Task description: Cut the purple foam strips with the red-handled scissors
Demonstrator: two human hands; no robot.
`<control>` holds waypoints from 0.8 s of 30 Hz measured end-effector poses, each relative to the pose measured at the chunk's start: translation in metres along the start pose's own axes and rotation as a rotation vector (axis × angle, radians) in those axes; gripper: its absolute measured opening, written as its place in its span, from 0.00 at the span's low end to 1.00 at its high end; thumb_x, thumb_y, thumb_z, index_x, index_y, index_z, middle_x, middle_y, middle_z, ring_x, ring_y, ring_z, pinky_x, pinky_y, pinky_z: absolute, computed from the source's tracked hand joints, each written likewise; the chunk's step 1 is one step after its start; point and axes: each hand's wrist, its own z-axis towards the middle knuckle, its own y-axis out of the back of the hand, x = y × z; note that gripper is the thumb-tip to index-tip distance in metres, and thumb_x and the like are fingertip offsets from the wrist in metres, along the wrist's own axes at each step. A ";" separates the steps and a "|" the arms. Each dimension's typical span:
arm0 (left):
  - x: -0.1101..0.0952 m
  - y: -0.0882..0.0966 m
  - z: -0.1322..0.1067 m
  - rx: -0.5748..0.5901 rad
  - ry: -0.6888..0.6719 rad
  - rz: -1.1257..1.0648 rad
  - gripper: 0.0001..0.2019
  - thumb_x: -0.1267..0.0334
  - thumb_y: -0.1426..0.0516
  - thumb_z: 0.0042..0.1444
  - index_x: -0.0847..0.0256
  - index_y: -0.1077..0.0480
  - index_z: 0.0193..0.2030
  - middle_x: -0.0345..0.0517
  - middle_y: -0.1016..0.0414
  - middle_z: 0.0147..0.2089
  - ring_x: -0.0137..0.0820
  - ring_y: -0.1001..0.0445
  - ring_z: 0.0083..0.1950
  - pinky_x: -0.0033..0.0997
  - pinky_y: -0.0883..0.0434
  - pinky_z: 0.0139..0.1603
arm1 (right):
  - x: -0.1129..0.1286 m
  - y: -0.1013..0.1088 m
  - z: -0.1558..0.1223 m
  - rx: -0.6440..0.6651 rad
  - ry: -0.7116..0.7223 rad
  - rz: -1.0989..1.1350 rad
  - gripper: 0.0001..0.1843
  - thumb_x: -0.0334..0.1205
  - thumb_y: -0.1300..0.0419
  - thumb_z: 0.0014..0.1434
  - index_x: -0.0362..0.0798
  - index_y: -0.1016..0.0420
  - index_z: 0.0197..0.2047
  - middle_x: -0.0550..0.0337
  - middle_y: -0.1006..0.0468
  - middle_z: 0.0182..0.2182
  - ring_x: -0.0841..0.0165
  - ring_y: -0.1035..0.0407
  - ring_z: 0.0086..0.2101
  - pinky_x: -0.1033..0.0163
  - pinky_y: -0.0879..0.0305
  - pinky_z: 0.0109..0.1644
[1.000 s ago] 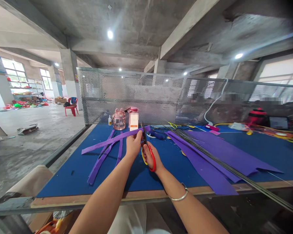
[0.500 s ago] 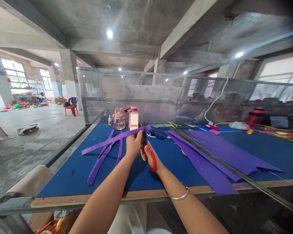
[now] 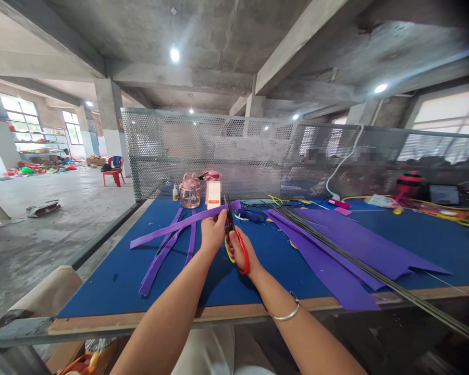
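Note:
My left hand [image 3: 212, 233] pinches a long purple strip [image 3: 172, 227] above the blue table [image 3: 113, 281], its fingers closed on the strip's right end. My right hand [image 3: 238, 250] grips red-and-yellow scissors [image 3: 234, 234] through the handle loops. The blades point up and away, set across the strip just right of my left fingers. A silver bangle [image 3: 285, 314] circles my right wrist. More cut purple strips [image 3: 160, 258] lie on the table left of my hands.
Wide purple sheets [image 3: 347, 245] and long thin dark rods [image 3: 367, 271] lie to the right. A pink bottle [image 3: 190, 190] and a white box [image 3: 213, 194] stand at the back by a perforated metal screen [image 3: 219, 151]. Cables and clutter fill the far right.
The scissor blades closed a little on the strip half a second ago and have opened slightly again. Both hands stay in nearly the same place.

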 end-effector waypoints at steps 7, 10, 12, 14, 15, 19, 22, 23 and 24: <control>-0.006 0.001 -0.001 -0.016 0.036 -0.103 0.17 0.50 0.40 0.49 0.64 0.29 0.22 0.43 0.30 0.21 0.27 0.33 0.22 0.25 0.37 0.22 | -0.008 0.003 0.002 -0.016 0.041 -0.026 0.31 0.72 0.42 0.54 0.50 0.35 0.37 0.71 0.44 0.18 0.75 0.51 0.16 0.69 0.53 0.16; -0.007 0.003 0.000 -0.020 0.033 -0.119 0.18 0.49 0.39 0.47 0.65 0.29 0.23 0.43 0.29 0.22 0.27 0.33 0.23 0.25 0.37 0.22 | -0.006 0.003 0.002 -0.026 0.012 0.006 0.31 0.72 0.42 0.53 0.50 0.35 0.38 0.72 0.44 0.18 0.76 0.51 0.16 0.70 0.55 0.16; -0.007 0.003 0.000 -0.009 0.036 -0.124 0.17 0.49 0.38 0.46 0.65 0.28 0.23 0.44 0.29 0.22 0.27 0.32 0.24 0.24 0.37 0.22 | -0.004 0.002 0.002 -0.027 -0.005 0.029 0.32 0.72 0.42 0.53 0.50 0.35 0.38 0.73 0.45 0.18 0.76 0.52 0.16 0.70 0.55 0.16; -0.008 0.003 0.000 0.002 0.043 -0.130 0.17 0.50 0.37 0.45 0.65 0.27 0.24 0.44 0.29 0.23 0.27 0.31 0.24 0.24 0.37 0.22 | -0.003 0.001 0.002 -0.024 -0.011 0.045 0.32 0.73 0.42 0.53 0.50 0.36 0.37 0.73 0.45 0.18 0.76 0.52 0.16 0.70 0.55 0.16; -0.008 0.003 0.000 0.004 0.048 -0.130 0.17 0.50 0.36 0.44 0.65 0.27 0.24 0.44 0.29 0.23 0.27 0.31 0.24 0.24 0.37 0.21 | -0.002 0.001 0.002 -0.020 -0.014 0.051 0.32 0.73 0.42 0.53 0.50 0.36 0.37 0.73 0.45 0.18 0.76 0.52 0.16 0.70 0.55 0.16; -0.008 0.002 0.001 -0.001 0.055 -0.142 0.16 0.51 0.36 0.45 0.65 0.27 0.25 0.43 0.29 0.23 0.27 0.32 0.24 0.24 0.36 0.21 | -0.008 0.001 0.003 0.029 -0.011 0.075 0.33 0.74 0.43 0.53 0.50 0.37 0.39 0.72 0.45 0.21 0.76 0.52 0.18 0.70 0.55 0.18; -0.008 0.000 0.001 -0.022 0.062 -0.158 0.15 0.52 0.37 0.47 0.65 0.27 0.25 0.42 0.29 0.23 0.27 0.32 0.24 0.25 0.34 0.21 | -0.015 0.002 0.004 0.076 0.042 0.074 0.36 0.77 0.46 0.51 0.50 0.37 0.41 0.70 0.42 0.24 0.75 0.49 0.20 0.69 0.50 0.21; -0.007 0.000 0.001 -0.028 0.068 -0.156 0.15 0.52 0.37 0.47 0.65 0.28 0.25 0.42 0.29 0.23 0.27 0.32 0.23 0.25 0.34 0.21 | -0.017 0.003 0.004 0.093 0.058 0.066 0.37 0.77 0.46 0.51 0.50 0.37 0.42 0.69 0.41 0.24 0.74 0.49 0.20 0.68 0.49 0.22; -0.007 0.000 0.001 -0.031 0.072 -0.150 0.15 0.52 0.37 0.47 0.65 0.28 0.25 0.41 0.30 0.23 0.27 0.32 0.23 0.25 0.34 0.21 | -0.019 0.004 0.004 0.110 0.067 0.057 0.37 0.77 0.46 0.52 0.50 0.37 0.43 0.69 0.40 0.25 0.74 0.48 0.21 0.68 0.49 0.22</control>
